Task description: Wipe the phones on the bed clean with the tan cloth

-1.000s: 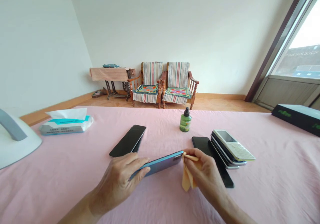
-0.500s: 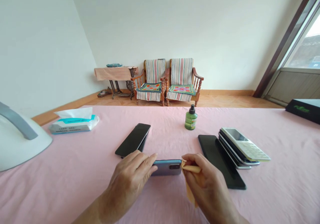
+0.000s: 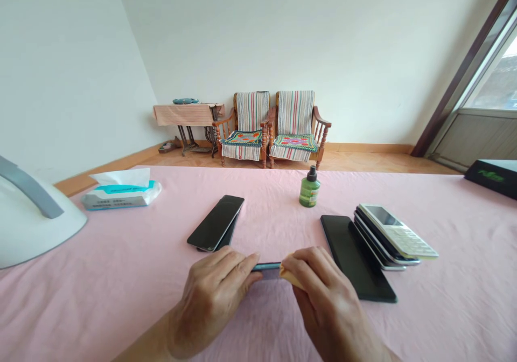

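Note:
A smartphone (image 3: 269,267) is held edge-on in front of me, its narrow blue side uppermost. My left hand (image 3: 218,292) pinches its left end between fingers and thumb. Over the right end, my right hand (image 3: 323,292) presses a folded yellow cloth (image 3: 290,273) against the phone, and most of the cloth is covered by the fingers. Beyond my left hand lie stacked dark phones (image 3: 218,223). To the right of my right hand is a black tablet or large phone (image 3: 355,257), beside a pile of handsets topped by a white keypad phone (image 3: 398,232).
A green spray bottle (image 3: 309,189) stands toward the table's far edge. At left are a tissue pack (image 3: 121,192) and a white object with a grey handle (image 3: 36,222). A black box (image 3: 493,178) sits far right. Pink cloth (image 3: 121,286) covers the table.
The phone has tilted so that its back and camera block no longer show plainly. My right hand has shifted left and wrapped the cloth over the phone's end. The view has dipped slightly.

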Action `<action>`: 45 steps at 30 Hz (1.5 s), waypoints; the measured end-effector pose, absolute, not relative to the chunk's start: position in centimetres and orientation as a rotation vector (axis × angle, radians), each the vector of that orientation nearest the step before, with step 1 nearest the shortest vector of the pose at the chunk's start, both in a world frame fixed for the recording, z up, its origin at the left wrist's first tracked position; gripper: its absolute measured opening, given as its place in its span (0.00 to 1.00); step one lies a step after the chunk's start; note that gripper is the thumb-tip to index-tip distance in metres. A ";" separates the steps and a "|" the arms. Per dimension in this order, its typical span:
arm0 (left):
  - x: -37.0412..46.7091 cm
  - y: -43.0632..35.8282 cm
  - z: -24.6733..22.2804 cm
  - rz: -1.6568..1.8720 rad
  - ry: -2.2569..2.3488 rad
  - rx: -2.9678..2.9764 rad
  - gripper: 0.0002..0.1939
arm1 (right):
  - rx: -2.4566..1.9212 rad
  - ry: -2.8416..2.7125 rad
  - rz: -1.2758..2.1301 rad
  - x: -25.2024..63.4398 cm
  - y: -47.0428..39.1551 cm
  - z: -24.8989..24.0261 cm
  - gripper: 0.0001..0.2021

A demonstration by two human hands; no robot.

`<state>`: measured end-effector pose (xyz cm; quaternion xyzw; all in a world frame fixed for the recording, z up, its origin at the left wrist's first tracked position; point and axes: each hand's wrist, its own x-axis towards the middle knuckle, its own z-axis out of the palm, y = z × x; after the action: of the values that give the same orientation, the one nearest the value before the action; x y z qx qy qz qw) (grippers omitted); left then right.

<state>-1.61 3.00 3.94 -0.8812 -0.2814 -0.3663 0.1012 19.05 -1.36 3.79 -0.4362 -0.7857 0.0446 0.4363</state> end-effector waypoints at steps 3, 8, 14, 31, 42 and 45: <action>-1.5 3.1 4.2 -1.084 -0.856 -2.588 0.08 | -1.109 -1.948 0.042 19.8 -1.5 4.0 0.09; -1.2 3.0 4.4 -1.105 -0.858 -2.587 0.07 | -1.092 -1.982 0.061 18.6 -1.5 4.0 0.10; -1.2 3.0 4.3 -1.103 -0.881 -2.604 0.06 | -1.094 -1.977 0.062 18.5 -1.5 4.1 0.10; -1.2 2.9 4.4 -1.114 -0.887 -2.601 0.06 | -1.115 -1.995 0.051 18.3 -1.6 4.2 0.11; -1.1 3.3 4.3 -1.077 -0.909 -2.578 0.07 | -1.234 -1.535 0.552 20.5 -0.8 4.2 0.06; -1.1 3.4 4.4 -1.068 -0.921 -2.576 0.08 | -1.216 -1.416 0.718 20.4 -0.9 4.0 0.06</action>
<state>-1.09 3.41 4.40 -0.8726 -0.3118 -0.3619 0.1021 20.45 -0.88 3.99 -0.5116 -0.5959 0.3021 0.5403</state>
